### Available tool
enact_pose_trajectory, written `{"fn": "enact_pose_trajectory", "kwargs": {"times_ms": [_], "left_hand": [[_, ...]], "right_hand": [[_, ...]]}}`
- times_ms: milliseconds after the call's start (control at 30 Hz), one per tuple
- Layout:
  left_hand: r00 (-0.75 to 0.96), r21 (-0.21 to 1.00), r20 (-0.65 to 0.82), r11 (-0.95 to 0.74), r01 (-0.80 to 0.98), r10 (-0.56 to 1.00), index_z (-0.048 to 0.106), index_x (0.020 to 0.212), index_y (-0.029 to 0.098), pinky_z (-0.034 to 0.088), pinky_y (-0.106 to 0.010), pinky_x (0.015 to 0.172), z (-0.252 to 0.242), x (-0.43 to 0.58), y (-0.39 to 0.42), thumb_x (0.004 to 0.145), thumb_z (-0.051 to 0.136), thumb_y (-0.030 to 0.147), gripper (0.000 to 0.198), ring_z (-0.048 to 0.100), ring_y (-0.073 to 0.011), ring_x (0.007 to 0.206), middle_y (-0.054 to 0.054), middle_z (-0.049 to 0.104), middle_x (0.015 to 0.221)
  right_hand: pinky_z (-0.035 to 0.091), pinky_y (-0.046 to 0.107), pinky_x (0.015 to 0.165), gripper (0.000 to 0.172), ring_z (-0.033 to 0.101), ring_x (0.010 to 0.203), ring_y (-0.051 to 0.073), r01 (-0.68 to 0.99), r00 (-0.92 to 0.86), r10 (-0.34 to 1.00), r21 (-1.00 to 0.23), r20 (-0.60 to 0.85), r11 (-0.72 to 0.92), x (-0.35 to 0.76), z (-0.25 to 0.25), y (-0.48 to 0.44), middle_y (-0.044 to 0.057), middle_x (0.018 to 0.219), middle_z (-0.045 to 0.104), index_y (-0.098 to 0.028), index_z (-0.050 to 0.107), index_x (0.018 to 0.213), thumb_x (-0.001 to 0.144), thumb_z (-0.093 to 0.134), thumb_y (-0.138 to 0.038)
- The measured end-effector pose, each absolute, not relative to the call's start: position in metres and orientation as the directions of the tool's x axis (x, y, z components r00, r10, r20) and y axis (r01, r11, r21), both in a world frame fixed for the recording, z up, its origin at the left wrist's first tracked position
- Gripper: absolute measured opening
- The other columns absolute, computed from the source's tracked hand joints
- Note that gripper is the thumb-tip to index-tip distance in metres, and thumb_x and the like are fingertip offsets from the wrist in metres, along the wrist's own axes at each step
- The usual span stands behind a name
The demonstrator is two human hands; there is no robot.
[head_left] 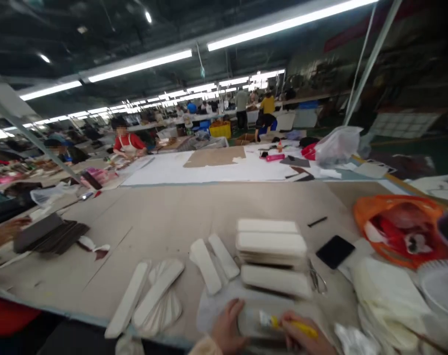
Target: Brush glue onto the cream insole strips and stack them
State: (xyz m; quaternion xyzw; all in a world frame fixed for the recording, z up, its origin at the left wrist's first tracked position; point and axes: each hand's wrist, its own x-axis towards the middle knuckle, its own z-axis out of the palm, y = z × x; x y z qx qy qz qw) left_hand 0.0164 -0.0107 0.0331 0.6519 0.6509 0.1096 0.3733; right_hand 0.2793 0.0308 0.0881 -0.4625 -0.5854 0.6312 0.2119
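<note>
The left hand (229,325) is spread, thumb and fingers apart, at the edge of a pale sheet (209,308), too blurred to tell whether it presses down; the right hand (307,333) grips the yellow handle of a brush (271,320), whose whitish bristles point left, between the hands. Just beyond them, white, round-ended strips (271,246) sit in neat stacks, looking smooth on top with darker layered edges, while a pair of loose strips (207,266) and an overlapping fan of strips (164,296) lie to the left. The tabletop (153,207) is broad and beige-grey, with dark folded material (48,236) at its left side and a scissors-like metal tool (318,281) and a black flat rectangle (335,251) right of the stacks. Farther right, an orange bag (364,212) gapes around red and white contents, near a white ribbed tub (440,286) and crumpled cream material (386,291). Beyond, a white-covered surface (157,167) bears a clear plastic bag (340,145); a worker in red (131,143) stands to the left, and tube lights (292,24) run across the dark-ceilinged workshop, where a yellow crate (220,129) stands.
</note>
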Motion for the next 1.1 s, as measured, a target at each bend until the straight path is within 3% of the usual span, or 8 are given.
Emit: {"fn": "enact_pose_trajectory", "kwargs": {"times_ms": [67,167,633,900,1100], "left_hand": [[0.18,0.656,-0.295,0.062,0.752,0.938,0.045,0.136,0.019,0.034,-0.044,0.111,0.033,0.014,-0.016,0.057,0.072,0.039,0.086,0.041,-0.0326,0.131,-0.015,0.043,0.143],[0.217,0.697,-0.213,-0.007,0.717,0.953,0.043,0.135,0.015,0.034,-0.046,0.11,0.025,0.012,-0.014,0.063,0.072,0.037,0.081,0.041,-0.0298,0.13,-0.016,0.044,0.14],[0.222,0.696,-0.145,-0.06,0.715,0.964,0.045,0.13,0.018,0.04,-0.048,0.105,0.015,0.013,-0.011,0.067,0.068,0.029,0.068,0.046,-0.0291,0.126,-0.014,0.048,0.133],[0.21,0.644,-0.133,-0.077,0.761,0.969,0.046,0.132,0.02,0.044,-0.044,0.102,0.005,0.008,-0.011,0.069,0.068,0.037,0.069,0.049,-0.0281,0.123,-0.013,0.046,0.136],[0.228,0.609,-0.128,-0.105,0.786,0.965,0.046,0.132,0.019,0.043,-0.044,0.103,-0.001,0.004,-0.011,0.072,0.065,0.038,0.066,0.048,-0.0288,0.125,-0.014,0.044,0.138]], "right_hand": [[0.047,0.025,0.054,0.04,0.056,0.053,0.015,0.214,-0.449,0.823,-0.936,-0.348,-0.279,0.279,0.096,0.025,0.002,0.057,0.061,-0.021,0.061,0.075,0.081,0.049,-0.059],[0.044,0.023,0.052,0.036,0.053,0.05,0.012,0.189,-0.413,0.831,-0.928,-0.371,-0.321,0.28,0.097,0.025,0.0,0.057,0.06,-0.018,0.061,0.079,0.083,0.053,-0.052],[0.043,0.018,0.048,0.021,0.052,0.046,0.008,0.077,-0.523,0.749,-0.898,-0.407,-0.434,0.238,0.059,0.027,-0.003,0.055,0.06,-0.017,0.064,0.082,0.079,0.059,-0.037],[0.041,0.016,0.044,0.019,0.05,0.043,0.007,0.141,-0.324,0.826,-0.887,-0.46,-0.439,0.286,0.056,0.019,-0.003,0.053,0.061,-0.017,0.067,0.085,0.079,0.057,-0.032],[0.044,0.019,0.046,0.026,0.053,0.044,0.009,0.12,-0.122,0.867,-0.875,-0.482,-0.47,0.346,0.058,0.012,-0.002,0.056,0.062,-0.016,0.066,0.089,0.078,0.057,-0.039]]}}
